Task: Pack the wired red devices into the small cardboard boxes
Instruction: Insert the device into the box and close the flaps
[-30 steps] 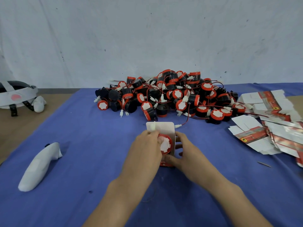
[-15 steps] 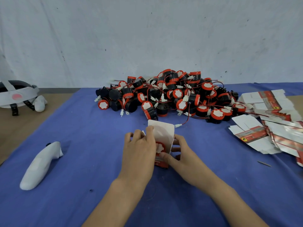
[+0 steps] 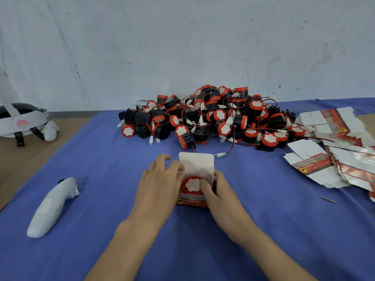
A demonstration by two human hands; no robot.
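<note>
1. The person's left hand (image 3: 162, 179) is curling around the left side of the small cardboard box (image 3: 192, 201). The box is sitting on the blue cloth (image 3: 101, 159) right in front of them, just short of the pile (image 3: 213, 116) of loose devices.
2. The right hand (image 3: 220, 193) is wrapping the box's right wall, with the thumb pressing down on the white face of the red device (image 3: 191, 184).
3. Big change from a second ago: the device was hanging half out at the mouth. Now it's sitting face-up down inside, and the lid flap (image 3: 196, 164) is standing straight up.
4. Its wire is kinda hidden behind the hands, so can't tell if it's tucked in.
5. So this one's looking basically packed, probably just needing the flap closed. Tons are still waiting in the pile, with flat cartons (image 3: 324, 163) lying off to the right.
</note>
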